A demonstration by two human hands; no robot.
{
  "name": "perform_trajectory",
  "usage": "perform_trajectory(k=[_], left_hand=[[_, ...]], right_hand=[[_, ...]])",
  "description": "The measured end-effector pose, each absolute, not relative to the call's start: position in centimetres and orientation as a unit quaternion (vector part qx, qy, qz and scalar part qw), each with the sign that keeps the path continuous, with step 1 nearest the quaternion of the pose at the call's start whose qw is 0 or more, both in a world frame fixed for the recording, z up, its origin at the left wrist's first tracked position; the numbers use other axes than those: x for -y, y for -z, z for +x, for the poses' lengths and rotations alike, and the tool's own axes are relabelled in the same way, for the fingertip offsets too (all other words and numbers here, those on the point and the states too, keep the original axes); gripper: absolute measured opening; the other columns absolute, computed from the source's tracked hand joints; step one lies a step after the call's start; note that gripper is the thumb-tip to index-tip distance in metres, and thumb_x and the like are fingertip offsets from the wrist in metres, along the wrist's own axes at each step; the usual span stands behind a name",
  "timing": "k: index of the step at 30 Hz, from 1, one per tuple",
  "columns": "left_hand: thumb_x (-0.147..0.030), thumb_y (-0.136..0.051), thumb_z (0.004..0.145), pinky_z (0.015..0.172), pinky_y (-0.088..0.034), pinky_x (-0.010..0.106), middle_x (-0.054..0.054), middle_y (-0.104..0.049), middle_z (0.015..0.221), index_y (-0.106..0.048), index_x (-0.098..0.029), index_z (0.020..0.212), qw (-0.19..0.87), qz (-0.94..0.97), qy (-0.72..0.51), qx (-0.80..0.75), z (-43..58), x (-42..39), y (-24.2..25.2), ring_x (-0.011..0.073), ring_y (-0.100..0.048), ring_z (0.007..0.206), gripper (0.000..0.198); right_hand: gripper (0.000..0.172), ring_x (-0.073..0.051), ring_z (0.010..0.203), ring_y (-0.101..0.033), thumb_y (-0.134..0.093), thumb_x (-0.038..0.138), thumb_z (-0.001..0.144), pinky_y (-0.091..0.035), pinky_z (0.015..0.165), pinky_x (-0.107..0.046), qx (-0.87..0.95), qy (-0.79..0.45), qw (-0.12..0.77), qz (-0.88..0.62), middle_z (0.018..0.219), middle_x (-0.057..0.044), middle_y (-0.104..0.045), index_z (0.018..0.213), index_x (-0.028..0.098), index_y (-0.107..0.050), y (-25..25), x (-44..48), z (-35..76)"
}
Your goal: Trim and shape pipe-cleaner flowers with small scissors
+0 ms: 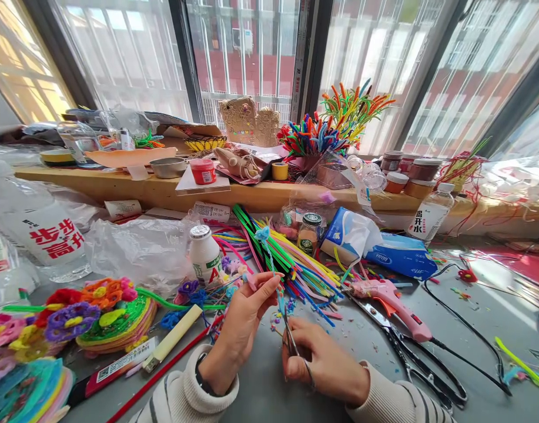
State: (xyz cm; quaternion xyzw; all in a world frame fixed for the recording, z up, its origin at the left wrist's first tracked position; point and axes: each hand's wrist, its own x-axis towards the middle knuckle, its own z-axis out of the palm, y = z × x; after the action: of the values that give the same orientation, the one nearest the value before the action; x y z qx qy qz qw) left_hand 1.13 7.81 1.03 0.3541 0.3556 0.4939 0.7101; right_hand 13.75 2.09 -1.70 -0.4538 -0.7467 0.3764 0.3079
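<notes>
Two grips: left hand [244,317] pinches blue stem [270,258]; right hand [325,359] holds scissors [290,336]. Keep stem taut; blade contact is unclear.

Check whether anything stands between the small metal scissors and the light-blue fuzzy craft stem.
Nothing visible does. The small metal scissors, in the right hand, point up at the lower end of the light-blue fuzzy craft stem that the left hand holds; whether they touch is unclear.
</notes>
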Motion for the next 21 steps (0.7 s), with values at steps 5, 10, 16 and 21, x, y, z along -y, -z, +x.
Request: perform_trajectory(k=[5, 10, 16, 21], left_hand=[[-0.020, -0.066, 0.059, 0.053, -0.040, 0.011, -0.004, -0.057, 0.064, -0.065, -0.016, 0.070, 0.719, 0.348, -0.488, -0.352, 1.2, -7.9, -1.0, 0.0026, -0.049, 0.056, 0.011], [-0.017, -0.068, 0.055, 0.052, -0.041, 0.011, -0.004, -0.056, 0.063, -0.064, -0.015, 0.066, 0.712, 0.311, -0.538, -0.328, 1.2, -8.4, -1.7, 0.0030, -0.049, 0.055, 0.012], [-0.017, -0.066, 0.058, 0.056, -0.041, 0.012, -0.004, -0.055, 0.063, -0.062, -0.016, 0.069, 0.713, 0.334, -0.507, -0.350, 1.5, -9.0, -0.8, 0.0037, -0.049, 0.057, 0.011], [-0.019, -0.065, 0.061, 0.055, -0.041, 0.014, -0.004, -0.054, 0.063, -0.061, -0.016, 0.070, 0.720, 0.338, -0.482, -0.367, 1.3, -9.3, 0.1, 0.0049, -0.049, 0.057, 0.010]], right_hand=[[0.068, -0.010, 0.054, -0.037, -0.026, 0.076, 0.059, -0.028, 0.048, -0.021, 0.742, -0.384, 0.292, -0.466, 0.060, 0.001, -0.040, 0.054, 0.013, -0.051, 1.8, -2.1, 13.7], [0.067, -0.009, 0.053, -0.037, -0.027, 0.076, 0.059, -0.028, 0.048, -0.021, 0.729, -0.394, 0.299, -0.473, 0.057, 0.001, -0.040, 0.051, 0.013, -0.050, 1.8, -1.9, 13.6], [0.070, -0.010, 0.052, -0.037, -0.020, 0.077, 0.060, -0.032, 0.054, -0.022, 0.684, -0.407, 0.357, -0.488, 0.052, 0.001, -0.041, 0.048, 0.014, -0.047, 1.9, -2.3, 14.0], [0.068, -0.009, 0.050, -0.036, -0.026, 0.077, 0.057, -0.028, 0.048, -0.021, 0.675, -0.421, 0.332, -0.507, 0.050, 0.001, -0.041, 0.046, 0.013, -0.045, 2.1, -2.7, 14.1]])
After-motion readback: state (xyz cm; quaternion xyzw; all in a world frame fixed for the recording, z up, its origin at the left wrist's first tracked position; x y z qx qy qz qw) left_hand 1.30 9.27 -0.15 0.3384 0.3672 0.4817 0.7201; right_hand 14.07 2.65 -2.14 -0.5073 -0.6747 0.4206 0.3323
